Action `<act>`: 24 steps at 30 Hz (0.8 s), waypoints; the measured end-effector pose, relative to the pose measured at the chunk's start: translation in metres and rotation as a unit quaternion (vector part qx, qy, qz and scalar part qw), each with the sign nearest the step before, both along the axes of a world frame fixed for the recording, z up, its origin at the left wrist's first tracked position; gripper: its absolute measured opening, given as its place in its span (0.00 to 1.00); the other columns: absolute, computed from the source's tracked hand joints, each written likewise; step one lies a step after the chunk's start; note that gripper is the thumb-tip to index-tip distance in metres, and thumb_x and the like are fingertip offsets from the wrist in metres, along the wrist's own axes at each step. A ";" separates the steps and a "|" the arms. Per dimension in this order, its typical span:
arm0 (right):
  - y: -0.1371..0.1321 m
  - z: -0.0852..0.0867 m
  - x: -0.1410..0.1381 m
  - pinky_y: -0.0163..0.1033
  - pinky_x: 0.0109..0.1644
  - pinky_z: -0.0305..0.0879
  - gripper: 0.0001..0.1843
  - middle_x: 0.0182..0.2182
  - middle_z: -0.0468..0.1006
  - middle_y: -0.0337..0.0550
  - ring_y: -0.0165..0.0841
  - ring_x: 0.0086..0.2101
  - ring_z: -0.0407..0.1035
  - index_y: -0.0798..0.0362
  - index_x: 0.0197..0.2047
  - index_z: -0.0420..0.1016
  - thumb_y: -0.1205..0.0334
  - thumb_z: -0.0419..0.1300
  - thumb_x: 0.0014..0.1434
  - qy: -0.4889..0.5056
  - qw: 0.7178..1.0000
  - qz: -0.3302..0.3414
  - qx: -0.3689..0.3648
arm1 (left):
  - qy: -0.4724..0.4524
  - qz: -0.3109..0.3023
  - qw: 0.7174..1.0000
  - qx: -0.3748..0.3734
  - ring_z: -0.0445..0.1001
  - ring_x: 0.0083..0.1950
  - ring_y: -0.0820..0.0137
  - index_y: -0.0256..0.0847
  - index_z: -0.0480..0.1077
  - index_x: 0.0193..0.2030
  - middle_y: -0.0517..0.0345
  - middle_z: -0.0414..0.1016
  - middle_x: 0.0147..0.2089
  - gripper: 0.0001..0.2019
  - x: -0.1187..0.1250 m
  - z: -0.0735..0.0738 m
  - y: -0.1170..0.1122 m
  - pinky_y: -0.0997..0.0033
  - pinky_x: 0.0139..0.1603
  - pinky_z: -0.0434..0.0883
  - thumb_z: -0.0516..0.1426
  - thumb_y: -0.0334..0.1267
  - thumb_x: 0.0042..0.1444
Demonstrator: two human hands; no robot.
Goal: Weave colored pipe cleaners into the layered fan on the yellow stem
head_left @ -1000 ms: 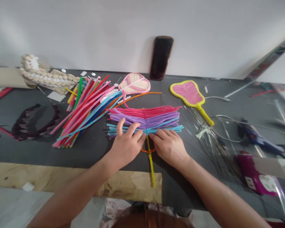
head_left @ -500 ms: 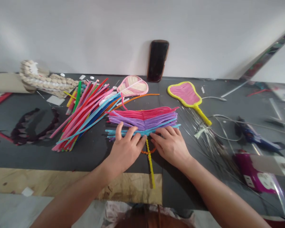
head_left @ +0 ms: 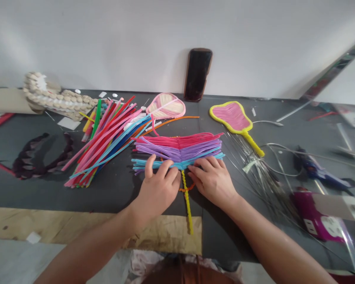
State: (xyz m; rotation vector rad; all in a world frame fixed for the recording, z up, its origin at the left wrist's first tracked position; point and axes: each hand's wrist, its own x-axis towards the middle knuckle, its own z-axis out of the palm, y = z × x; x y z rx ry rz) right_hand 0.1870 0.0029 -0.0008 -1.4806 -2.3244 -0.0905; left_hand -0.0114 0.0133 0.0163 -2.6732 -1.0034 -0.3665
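A fan of pipe cleaners lies in front of me, with pink strands [head_left: 195, 139], purple strands [head_left: 165, 149] and light blue strands [head_left: 182, 165] layered in bands that meet at a middle line. From its centre a twisted yellow pipe cleaner stem [head_left: 187, 209] runs toward me, crossed by a short orange pipe cleaner [head_left: 190, 188]. My left hand [head_left: 161, 185] has its curled fingers on the left part of the blue band, little finger raised. On the right part, my right hand [head_left: 214, 179] grips the blue band with bent fingers. Both hands' fingertips partly hide the blue strands.
Loose coloured pipe cleaners [head_left: 103, 150] are piled on the left, beside a dark headband-like piece [head_left: 25, 157]. A yellow-edged pink paddle [head_left: 232, 116], wires [head_left: 263, 181] and a blue glue gun [head_left: 316, 171] lie right. A phone [head_left: 198, 75] leans against the wall.
My left hand has shifted slightly, its thumb drawing back from the middle of the blue band. My right hand and the fan stay almost where they were.
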 end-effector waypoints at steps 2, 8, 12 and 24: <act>0.002 -0.001 -0.001 0.42 0.41 0.53 0.08 0.38 0.78 0.42 0.37 0.40 0.63 0.50 0.40 0.79 0.60 0.58 0.64 0.003 1.000 0.000 0.003 | -0.003 -0.005 1.000 -0.014 0.70 0.52 0.62 0.40 0.74 0.43 0.56 0.78 0.39 0.10 0.003 -0.001 -0.005 0.39 0.66 0.48 0.51 0.31 0.65; 0.009 -0.004 -0.006 0.42 0.41 0.52 0.08 0.35 0.78 0.42 0.37 0.39 0.62 0.50 0.33 0.77 0.59 0.59 0.63 -0.010 1.000 -0.009 0.002 | 0.007 0.013 0.998 -0.054 0.69 0.51 0.62 0.38 0.73 0.48 0.54 0.78 0.42 0.11 0.009 -0.002 -0.016 0.41 0.65 0.50 0.53 0.37 0.65; 0.011 -0.005 -0.008 0.42 0.41 0.52 0.10 0.34 0.78 0.42 0.36 0.38 0.62 0.50 0.32 0.76 0.58 0.59 0.64 -0.003 1.000 -0.017 0.007 | 0.012 0.008 0.997 -0.071 0.68 0.53 0.61 0.37 0.72 0.49 0.54 0.78 0.44 0.11 0.009 -0.001 -0.018 0.40 0.65 0.50 0.52 0.35 0.65; 0.011 -0.007 -0.011 0.41 0.40 0.50 0.14 0.34 0.78 0.42 0.34 0.36 0.63 0.51 0.31 0.76 0.56 0.56 0.66 -0.005 0.999 -0.037 -0.002 | 0.022 -0.005 0.997 -0.068 0.67 0.53 0.62 0.36 0.73 0.47 0.52 0.77 0.46 0.12 0.009 -0.002 -0.019 0.43 0.64 0.52 0.49 0.32 0.66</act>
